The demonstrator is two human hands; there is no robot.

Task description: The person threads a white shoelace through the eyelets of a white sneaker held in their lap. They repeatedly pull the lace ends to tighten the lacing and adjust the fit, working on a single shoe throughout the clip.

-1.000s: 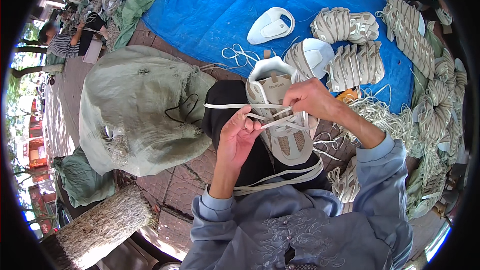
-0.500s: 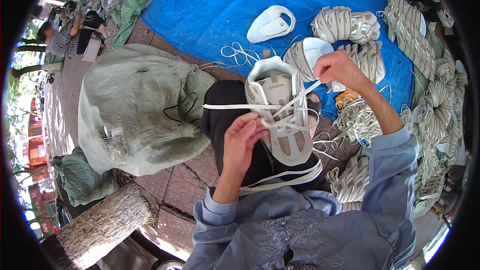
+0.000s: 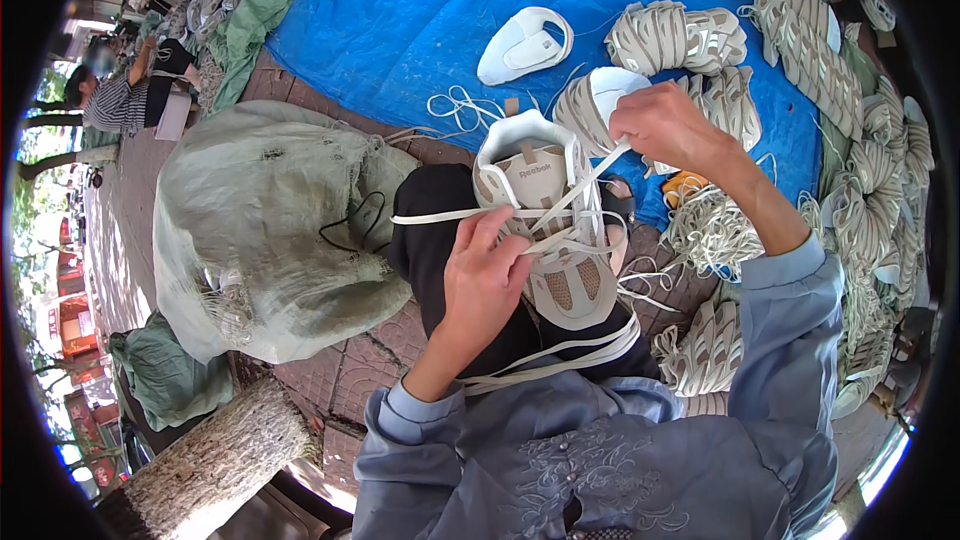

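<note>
Lacing a white shoe (image 3: 545, 230) on the lap: right hand (image 3: 665, 125), pinched shut on the lace (image 3: 585, 180), draws it toward 1 o'clock — left hand (image 3: 485, 275) presses curled fingers on the crossed laces.

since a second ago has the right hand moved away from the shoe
Yes. The right hand has pulled the white lace up and to the right, from over the shoe toward the white bundles on the blue tarp.

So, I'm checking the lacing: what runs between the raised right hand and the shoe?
In the head view, a taut white lace runs from the right hand down to the white shoe upper.
</note>
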